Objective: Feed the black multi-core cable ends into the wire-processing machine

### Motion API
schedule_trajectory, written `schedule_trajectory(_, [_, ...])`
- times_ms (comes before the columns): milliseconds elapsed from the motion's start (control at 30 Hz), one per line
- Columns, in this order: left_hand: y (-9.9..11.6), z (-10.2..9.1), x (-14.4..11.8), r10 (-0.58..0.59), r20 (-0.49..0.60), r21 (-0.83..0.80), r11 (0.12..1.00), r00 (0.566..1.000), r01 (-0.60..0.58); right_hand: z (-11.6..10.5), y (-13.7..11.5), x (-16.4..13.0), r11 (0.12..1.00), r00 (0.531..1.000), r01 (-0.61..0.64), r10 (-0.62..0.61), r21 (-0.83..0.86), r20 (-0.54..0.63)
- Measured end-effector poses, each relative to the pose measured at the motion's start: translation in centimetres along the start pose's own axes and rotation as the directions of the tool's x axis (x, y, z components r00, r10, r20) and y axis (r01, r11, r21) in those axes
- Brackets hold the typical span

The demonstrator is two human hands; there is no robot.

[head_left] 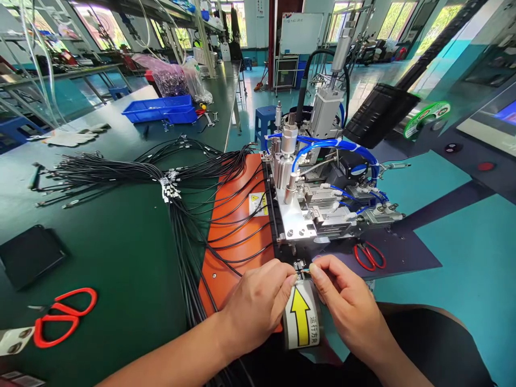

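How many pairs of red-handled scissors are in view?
2. One pair of scissors lies on the green bench at lower left; a second pair lies on the dark mat right of the machine. Others may be hidden.

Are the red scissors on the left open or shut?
Open. The red scissors lie flat on the green table, their two handle loops spread apart.

"Bright in here, isn't it?"
"Daylight pours through the windows [100,27], glaring white. Soft shadows under the hands [258,303]. Sharp near them; edges bend outward, far end hazy."
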State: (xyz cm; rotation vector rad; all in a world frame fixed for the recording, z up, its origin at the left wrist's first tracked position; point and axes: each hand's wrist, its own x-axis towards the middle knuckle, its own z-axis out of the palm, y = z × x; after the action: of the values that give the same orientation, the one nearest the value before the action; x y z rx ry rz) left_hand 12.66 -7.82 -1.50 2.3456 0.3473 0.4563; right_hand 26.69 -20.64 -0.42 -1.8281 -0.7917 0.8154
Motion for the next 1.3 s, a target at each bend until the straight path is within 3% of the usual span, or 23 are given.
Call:
schedule_trajectory(133, [0.0, 0.0, 0.1, 0.011, -0.025, 0.012, 1.0, 1.0, -0.011, -0.1, 0.0, 0.2, 0.975, 0.987, 0.158, -0.163, -0.154, -0.018])
schedule_trajectory(267, [0.2, -0.1, 0.3, 0.03, -0.019, 0.029, 0.999, 0.999, -0.03, -0.2, -0.4, 0.5, 0.89, 0.93, 0.363, -0.365, -0.276, 0.044])
schedule_trajectory(367, [0.3, -0.1, 0.3, 0.036, -0.015, 0.027, 0.999, 0.999, -0.035, -0.4, -0.6, 0.6, 0.854, 0.904, 0.423, -0.418, -0.303, 0.086])
schedule_trajectory(533, [0.2, -0.3, 0.3, -0.005, -0.042, -0.061, 0.998, 0.999, 0.003, -0.9, 0.1, 0.9, 0.954, 0.978, 0.207, -0.205, -0.215, 0.034])
schedule_trajectory(700, [0.2, -0.5, 0.4, 0.029, -0.089, -0.119, 0.992, 0.996, -0.04, -0.8, 0.8, 1.3, 0.993, 0.998, 0.05, -0.045, -0.107, 0.049])
schedule_trajectory(967, [-0.6, -0.2, 0.4, 0.028, -0.044, -0.026, 0.999, 0.999, -0.029, -0.4, 1.3, 2.0, 0.999, 0.999, 0.018, -0.017, -0.029, 0.042])
schedule_trajectory(1300, [-0.8, 0.3, 0.8, 0.035, -0.072, 0.039, 0.999, 0.997, -0.033, 0.5, 2.2, 2.8, 0.996, 0.996, 0.078, -0.079, -0.034, -0.03])
